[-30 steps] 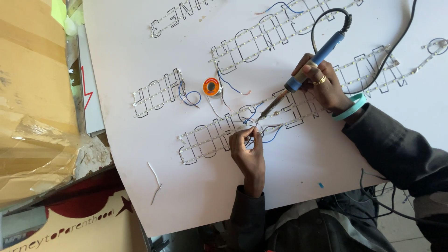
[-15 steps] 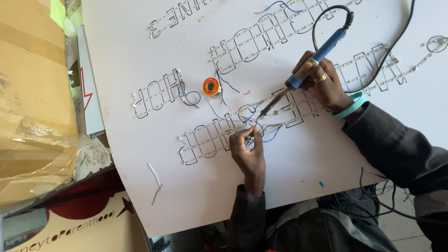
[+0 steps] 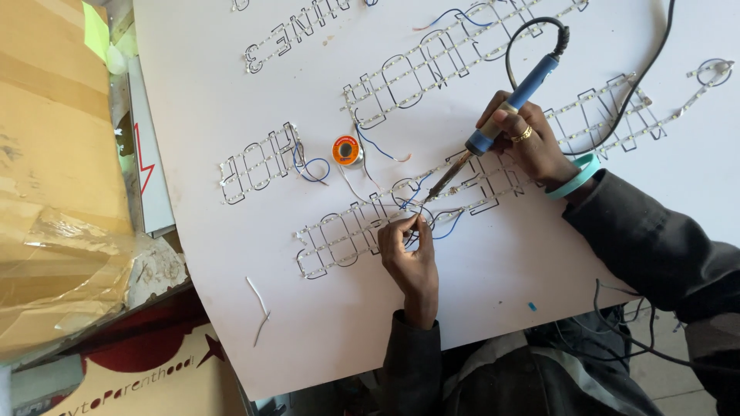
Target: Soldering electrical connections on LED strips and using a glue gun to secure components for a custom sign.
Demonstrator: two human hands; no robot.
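Nearest the camera, on the white board (image 3: 493, 285), the left hand (image 3: 408, 250) has its fingertips pinched together on a thin wire at the row of strip-lit letters (image 3: 401, 216). Blue wire (image 3: 447, 229) loops out just beside those fingers. Touching the same spot from the upper right is the dark tip of the soldering iron (image 3: 505, 108), whose blue handle the right hand (image 3: 532, 142) clamps in a pen grip; a ring and a teal wristband show on that hand, and the iron's black cord arcs away over the board.

As a judgement, the joint under the tip is the one in hand: a wire is being fixed to the letters of this row. Much looks done already, since every letter outline on the board carries its strip. What seems left is linking: loose blue and white wire tails lie between the rows, near the small letter group (image 3: 258, 166) to the left and by the upper row (image 3: 439, 62), and none clearly bridges them yet.

Beyond the hands, a solder spool (image 3: 346, 149) with an orange face lies flat, near the work. A cut white offcut (image 3: 258, 300) lies apart at lower left. Farther left, off the board, sits cardboard (image 3: 54, 154).
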